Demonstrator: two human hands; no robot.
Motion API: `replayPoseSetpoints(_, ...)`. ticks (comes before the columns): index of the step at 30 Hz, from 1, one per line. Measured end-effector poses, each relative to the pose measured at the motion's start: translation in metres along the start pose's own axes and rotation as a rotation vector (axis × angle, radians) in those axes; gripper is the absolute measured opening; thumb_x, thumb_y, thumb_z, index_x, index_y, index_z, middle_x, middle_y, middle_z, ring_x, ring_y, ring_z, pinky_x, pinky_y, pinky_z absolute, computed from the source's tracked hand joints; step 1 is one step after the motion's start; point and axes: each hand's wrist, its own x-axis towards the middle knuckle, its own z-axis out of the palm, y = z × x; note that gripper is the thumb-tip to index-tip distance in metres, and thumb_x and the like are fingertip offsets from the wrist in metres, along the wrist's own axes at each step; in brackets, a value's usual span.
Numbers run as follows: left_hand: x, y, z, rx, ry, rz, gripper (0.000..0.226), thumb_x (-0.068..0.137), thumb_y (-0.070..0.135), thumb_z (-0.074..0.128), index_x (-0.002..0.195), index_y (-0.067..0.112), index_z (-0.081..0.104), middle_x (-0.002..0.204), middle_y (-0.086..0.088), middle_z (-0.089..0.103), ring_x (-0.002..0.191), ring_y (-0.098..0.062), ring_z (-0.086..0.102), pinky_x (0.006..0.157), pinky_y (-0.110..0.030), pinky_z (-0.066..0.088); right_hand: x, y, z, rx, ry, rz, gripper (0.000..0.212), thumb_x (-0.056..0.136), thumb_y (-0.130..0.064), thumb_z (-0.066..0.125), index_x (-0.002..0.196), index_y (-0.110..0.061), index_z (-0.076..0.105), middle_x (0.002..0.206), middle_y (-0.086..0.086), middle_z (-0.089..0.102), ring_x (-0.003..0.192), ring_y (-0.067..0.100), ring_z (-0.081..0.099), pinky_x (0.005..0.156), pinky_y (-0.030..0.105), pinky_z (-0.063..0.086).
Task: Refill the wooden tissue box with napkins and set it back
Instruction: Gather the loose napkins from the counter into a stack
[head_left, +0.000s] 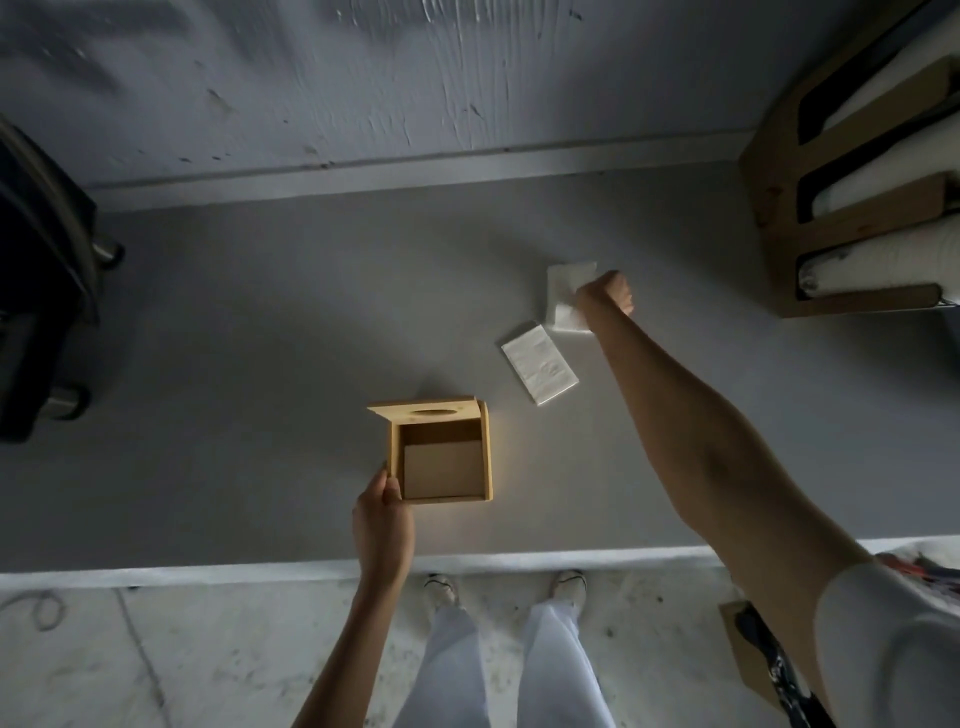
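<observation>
The wooden tissue box (441, 462) stands open on the grey counter (260, 338), nothing inside but its bare bottom. Its lid (426, 414), with an oval slot, is tipped up at the far side. My left hand (382, 519) holds the box's near left corner, thumb on the rim. Further right and back, my right hand (605, 299) grips a white napkin stack (566, 299) at its right edge. A second white napkin stack (540, 370) lies flat on the counter between that hand and the box.
A wooden rack (852, 208) with white rolls stands at the back right. A dark appliance (41, 312) sits at the left edge. The counter's front edge (467, 564) runs in front of my legs and feet. A grey wall is behind.
</observation>
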Motion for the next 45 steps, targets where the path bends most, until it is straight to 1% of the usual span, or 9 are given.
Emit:
replayPoseSetpoints(3, -0.003, 0.005, -0.004, 0.001, -0.009, 0.022, 0.026, 0.095, 0.007, 0.037, 0.082, -0.003, 0.057, 0.080, -0.033, 0.060, 0.063, -0.036, 0.050, 0.061, -0.037, 0.035, -0.011, 0.019, -0.016, 0.161, -0.271, 0.060, 0.046, 0.083, -0.013, 0.069, 0.126, -0.006, 0.052, 0.109, 0.012, 0.060, 0.100, 0.021, 0.063, 0.077, 0.032, 0.055)
replayPoseSetpoints(7, -0.005, 0.010, -0.007, 0.002, -0.025, 0.020, 0.030, 0.095, 0.006, 0.037, 0.067, 0.005, 0.048, 0.058, -0.019, 0.049, 0.057, -0.031, 0.047, 0.058, -0.041, 0.038, -0.037, 0.040, -0.051, 0.441, -0.495, 0.000, 0.031, 0.088, 0.007, 0.059, 0.116, -0.006, 0.055, 0.072, -0.001, 0.066, 0.057, 0.008, 0.060, 0.067, 0.031, 0.051)
replayPoseSetpoints(11, -0.003, 0.010, -0.009, -0.010, -0.066, 0.016, 0.036, 0.094, 0.006, 0.037, 0.059, 0.014, 0.036, 0.052, -0.004, 0.038, 0.051, -0.019, 0.036, 0.055, -0.034, 0.025, -0.056, 0.042, -0.058, 0.384, -0.635, -0.142, 0.056, 0.084, 0.010, 0.065, 0.133, -0.006, 0.045, 0.109, 0.012, 0.064, 0.097, 0.025, 0.062, 0.081, 0.038, 0.053)
replayPoseSetpoints(16, -0.003, 0.008, -0.010, -0.021, -0.084, 0.011, 0.034, 0.096, 0.008, 0.036, 0.064, 0.015, 0.045, 0.055, -0.002, 0.043, 0.057, -0.024, 0.044, 0.052, -0.032, 0.030, -0.069, 0.038, -0.025, -0.090, -0.566, -0.343, 0.061, 0.081, 0.001, 0.073, 0.134, -0.006, 0.044, 0.119, 0.016, 0.060, 0.095, 0.028, 0.060, 0.064, 0.028, 0.046)
replayPoseSetpoints(23, 0.003, 0.003, -0.008, -0.015, -0.073, 0.008, 0.032, 0.098, 0.015, 0.036, 0.106, 0.008, 0.066, 0.091, -0.017, 0.069, 0.086, -0.030, 0.064, 0.081, -0.043, 0.053, -0.070, 0.051, 0.018, -0.528, -0.325, -0.521, 0.050, 0.084, 0.002, 0.057, 0.130, -0.008, 0.040, 0.130, 0.023, 0.052, 0.118, 0.041, 0.053, 0.093, 0.043, 0.045)
replayPoseSetpoints(28, 0.002, 0.002, -0.008, -0.004, -0.071, -0.004, 0.037, 0.098, 0.017, 0.035, 0.124, 0.006, 0.060, 0.117, -0.017, 0.067, 0.107, -0.033, 0.062, 0.095, -0.047, 0.050, -0.077, 0.058, 0.035, -0.545, -0.162, -0.445, 0.049, 0.086, -0.002, 0.058, 0.131, -0.004, 0.038, 0.133, 0.024, 0.053, 0.125, 0.042, 0.048, 0.103, 0.045, 0.037)
replayPoseSetpoints(34, 0.002, -0.002, -0.006, -0.018, -0.069, -0.012, 0.035, 0.096, 0.017, 0.034, 0.107, -0.003, 0.061, 0.103, -0.024, 0.068, 0.098, -0.036, 0.063, 0.087, -0.047, 0.050, -0.107, 0.072, 0.044, -0.395, -0.115, -0.095, 0.056, 0.088, -0.013, 0.064, 0.138, -0.004, 0.039, 0.140, 0.016, 0.051, 0.130, 0.037, 0.048, 0.105, 0.043, 0.040)
replayPoseSetpoints(39, -0.008, 0.000, -0.007, -0.291, -0.062, -0.085, 0.035, 0.099, 0.019, 0.040, 0.115, -0.005, 0.059, 0.120, -0.026, 0.063, 0.113, -0.041, 0.057, 0.098, -0.052, 0.045, -0.153, 0.105, 0.041, -0.288, -0.166, -0.054, 0.046, 0.087, -0.012, 0.061, 0.131, -0.004, 0.052, 0.134, 0.017, 0.057, 0.125, 0.038, 0.053, 0.099, 0.041, 0.044)
replayPoseSetpoints(45, -0.057, -0.034, 0.022, -0.604, -0.118, -0.269, 0.053, 0.097, 0.049, 0.036, 0.143, 0.023, 0.032, 0.144, -0.013, 0.043, 0.131, -0.030, 0.044, 0.111, -0.052, 0.036, -0.237, 0.196, 0.039, 0.071, -0.065, 0.016, 0.030, 0.076, -0.012, 0.067, 0.101, -0.013, 0.052, 0.101, 0.012, 0.064, 0.094, 0.034, 0.062, 0.077, 0.039, 0.050)
